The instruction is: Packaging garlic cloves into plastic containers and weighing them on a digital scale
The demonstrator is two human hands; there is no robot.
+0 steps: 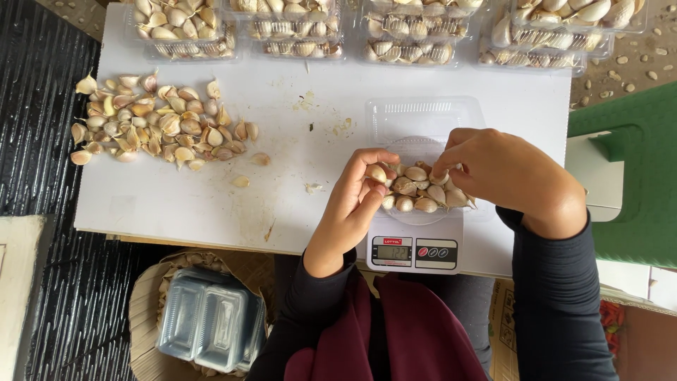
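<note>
A clear plastic tray [423, 120] with its lid hinged open sits on a small white kitchen scale [415, 247] at the table's near edge. It is filled with garlic cloves [417, 190]. My left hand [356, 201] curls around the tray's left side, thumb and fingers touching the cloves there. My right hand [504, 173] lies over the tray's right side, its fingertips pressing on the cloves.
A loose heap of garlic cloves [159, 123] lies at the left of the white table [296, 134]. Filled clear trays [395, 32] line the far edge. A basket with stacked empty trays [208, 317] sits below left. A green stool [627, 162] stands to the right.
</note>
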